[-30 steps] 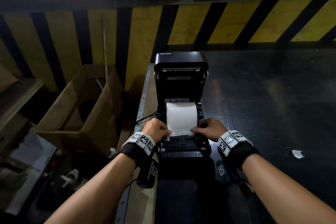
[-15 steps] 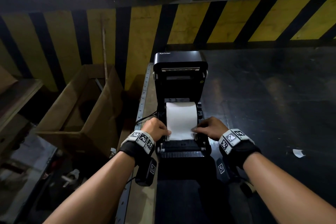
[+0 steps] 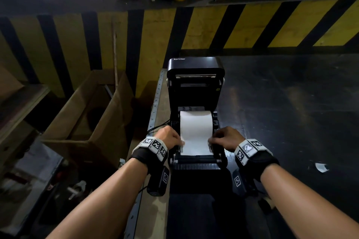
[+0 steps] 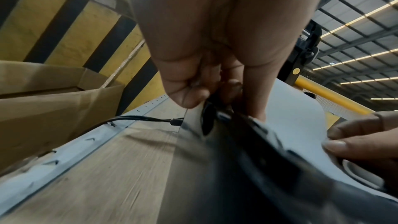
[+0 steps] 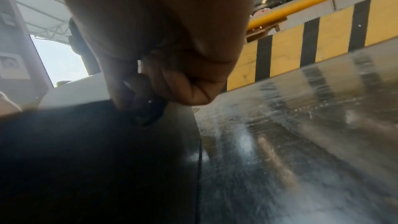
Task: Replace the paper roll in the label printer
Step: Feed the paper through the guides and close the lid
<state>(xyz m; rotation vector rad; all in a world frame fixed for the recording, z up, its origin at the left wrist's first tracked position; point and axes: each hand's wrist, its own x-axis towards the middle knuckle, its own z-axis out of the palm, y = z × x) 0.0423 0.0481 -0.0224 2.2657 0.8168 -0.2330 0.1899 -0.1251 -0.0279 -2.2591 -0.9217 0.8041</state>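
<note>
The black label printer [image 3: 196, 87] stands with its lid raised. A white paper roll [image 3: 195, 122] sits in its bay, and the roll's loose strip [image 3: 196, 148] lies forward over the front. My left hand [image 3: 171, 137] pinches the strip's left edge by the black side guide; in the left wrist view its fingers [image 4: 193, 94] curl down there. My right hand [image 3: 225, 138] pinches the right edge, its fingertips [image 4: 344, 144] resting on the paper. In the right wrist view the curled fingers [image 5: 189, 89] sit on the printer's dark edge [image 5: 107, 142].
An open cardboard box [image 3: 85, 114] stands low on the left. A black cable [image 4: 137, 118] runs from the printer's left side over a wooden ledge [image 4: 120, 168]. A yellow-and-black striped barrier [image 3: 213, 25] closes the back. A paper scrap [image 3: 321, 167] lies on the dark tabletop [image 3: 291, 112].
The strip's loose end has come slightly further toward the printer's front. Both hands stay at its two edges.
</note>
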